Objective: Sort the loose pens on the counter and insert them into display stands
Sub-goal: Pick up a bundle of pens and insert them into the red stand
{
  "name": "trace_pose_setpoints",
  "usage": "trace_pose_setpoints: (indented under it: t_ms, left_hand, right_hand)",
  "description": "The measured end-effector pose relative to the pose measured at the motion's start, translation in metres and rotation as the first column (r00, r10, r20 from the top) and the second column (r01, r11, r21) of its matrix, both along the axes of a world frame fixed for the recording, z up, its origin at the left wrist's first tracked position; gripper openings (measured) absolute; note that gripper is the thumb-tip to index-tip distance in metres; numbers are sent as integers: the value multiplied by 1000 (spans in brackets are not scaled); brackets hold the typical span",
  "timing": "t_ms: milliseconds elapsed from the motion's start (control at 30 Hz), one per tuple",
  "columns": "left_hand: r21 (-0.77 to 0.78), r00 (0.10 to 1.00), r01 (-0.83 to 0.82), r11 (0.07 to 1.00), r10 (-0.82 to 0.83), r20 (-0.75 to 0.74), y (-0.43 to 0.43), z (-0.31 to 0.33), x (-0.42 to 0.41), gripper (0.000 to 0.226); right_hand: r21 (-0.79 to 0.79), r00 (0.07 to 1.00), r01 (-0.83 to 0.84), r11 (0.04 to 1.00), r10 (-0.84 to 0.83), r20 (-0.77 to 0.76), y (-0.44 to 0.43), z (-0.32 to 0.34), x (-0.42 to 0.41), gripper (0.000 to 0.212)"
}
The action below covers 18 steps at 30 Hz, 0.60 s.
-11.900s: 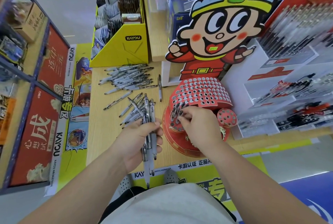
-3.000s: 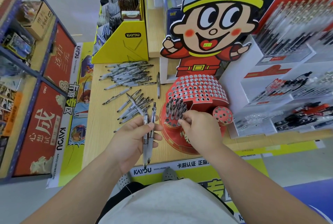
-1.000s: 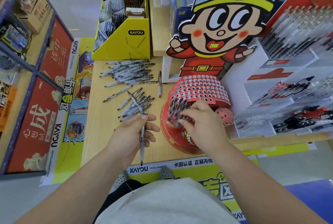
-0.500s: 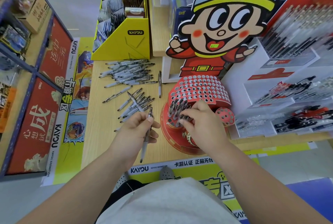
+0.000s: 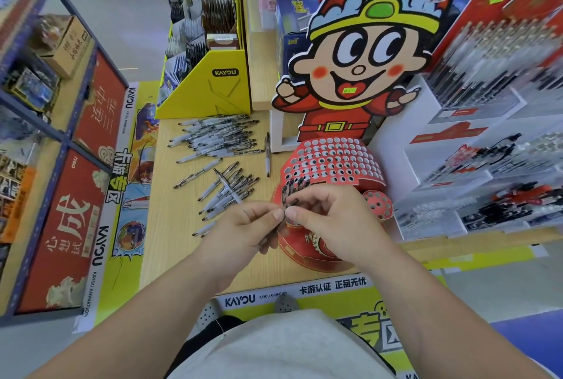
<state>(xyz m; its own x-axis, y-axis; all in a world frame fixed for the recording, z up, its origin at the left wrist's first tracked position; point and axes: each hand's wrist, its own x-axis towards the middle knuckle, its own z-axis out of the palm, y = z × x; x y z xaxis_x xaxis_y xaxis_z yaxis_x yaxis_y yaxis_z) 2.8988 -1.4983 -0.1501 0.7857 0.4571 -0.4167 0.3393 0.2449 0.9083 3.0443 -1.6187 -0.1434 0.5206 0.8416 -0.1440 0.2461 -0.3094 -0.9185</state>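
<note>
A red display stand (image 5: 333,162) full of round holes sits on the wooden counter (image 5: 170,214), with several pens standing in its lower left holes (image 5: 293,188). My left hand (image 5: 243,229) and my right hand (image 5: 330,220) meet just in front of the stand. Both pinch the same single pen (image 5: 275,231) at its top end, and its barrel runs down behind my left fingers. Loose pens lie in a near pile (image 5: 228,191) and a far pile (image 5: 216,139) on the counter. One pen (image 5: 267,154) lies alone beside the stand.
A yellow KAYOU card box (image 5: 210,86) stands at the back of the counter. A big cartoon cutout (image 5: 362,55) rises behind the stand. White tiered racks of pens (image 5: 487,165) fill the right. Blue shelving (image 5: 45,135) runs along the left.
My left hand has carried its last pen right toward the stand. My right hand has come off the inserted pens and now pinches that pen's top.
</note>
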Motion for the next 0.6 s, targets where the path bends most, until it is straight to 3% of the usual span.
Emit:
trace_pose_setpoints:
  t_ms: [233,367,600]
  left_hand:
    - [16,994,-28,999,29,-103,5,-8,2,23]
    - [217,951,-55,975,117,-286,37,-39,-2,12]
    - [508,880,179,843,94,-466,103,-84,1,14]
  right_hand:
    - [-19,1000,17,1000,-16,19,-5,-1,0,7]
    - [-9,984,150,989,-148,97,-7,0,6,9]
    - [-37,878,275,961,-235,417,-6,2,0,8]
